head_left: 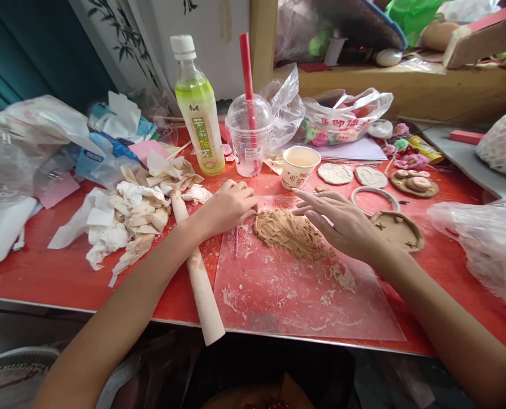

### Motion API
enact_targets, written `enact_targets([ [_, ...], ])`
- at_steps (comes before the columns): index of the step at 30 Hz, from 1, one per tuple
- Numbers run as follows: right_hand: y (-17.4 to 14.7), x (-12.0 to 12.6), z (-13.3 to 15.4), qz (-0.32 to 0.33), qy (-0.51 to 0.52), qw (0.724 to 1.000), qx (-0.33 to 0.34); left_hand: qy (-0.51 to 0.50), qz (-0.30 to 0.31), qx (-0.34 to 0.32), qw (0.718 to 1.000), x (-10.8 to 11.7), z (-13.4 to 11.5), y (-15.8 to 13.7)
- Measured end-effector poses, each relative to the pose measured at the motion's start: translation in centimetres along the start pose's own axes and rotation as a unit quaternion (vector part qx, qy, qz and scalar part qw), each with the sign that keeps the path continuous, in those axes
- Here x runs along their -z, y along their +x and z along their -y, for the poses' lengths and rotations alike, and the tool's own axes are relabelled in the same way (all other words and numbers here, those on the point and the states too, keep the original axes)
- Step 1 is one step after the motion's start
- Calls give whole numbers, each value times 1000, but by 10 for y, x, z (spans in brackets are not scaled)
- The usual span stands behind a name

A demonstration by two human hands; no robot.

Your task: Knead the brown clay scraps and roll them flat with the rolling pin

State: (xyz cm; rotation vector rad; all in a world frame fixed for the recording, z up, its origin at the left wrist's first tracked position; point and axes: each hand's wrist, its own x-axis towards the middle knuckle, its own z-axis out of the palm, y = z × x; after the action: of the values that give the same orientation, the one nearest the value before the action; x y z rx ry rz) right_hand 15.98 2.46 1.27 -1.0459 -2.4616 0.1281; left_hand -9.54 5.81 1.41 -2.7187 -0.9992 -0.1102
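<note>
A flattened, rough lump of brown clay (pixel 291 232) lies on a clear plastic mat (pixel 274 295) smeared with clay. At the clay's left end is my left hand (pixel 229 207); its fingers are curled together, and what they may hold is hidden. A thin purple stick (pixel 236 241) shows just below that hand; I cannot tell whether the hand touches it. My right hand (pixel 340 221) is open over the clay's right side, fingers stretched out and tips near the paper cup (pixel 301 166). Under my left forearm a pale rolling pin (pixel 204 298) lies aslant, its near end over the table edge.
Crumpled tissues (pixel 127 213) lie left. Behind stand a tea bottle (pixel 197 108) and a plastic cup with straw (pixel 251 133). To the right are clay discs (pixel 335 174), a ring (pixel 374 190), a shallow clay dish (pixel 395 230) and a plastic bag (pixel 483 244).
</note>
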Motion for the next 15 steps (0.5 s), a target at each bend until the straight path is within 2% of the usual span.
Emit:
enact_targets([
  [7,-1,-1,0,2,-13,1000,8,66,-35,66,995,5,7,-4],
  [11,0,-2,-1,-9,-39,999,1,59,-36,87,994,6,8,-6],
  [15,0,-7,-9,-17,-88,995,-40,26,-33,80,996,3,7,-4],
])
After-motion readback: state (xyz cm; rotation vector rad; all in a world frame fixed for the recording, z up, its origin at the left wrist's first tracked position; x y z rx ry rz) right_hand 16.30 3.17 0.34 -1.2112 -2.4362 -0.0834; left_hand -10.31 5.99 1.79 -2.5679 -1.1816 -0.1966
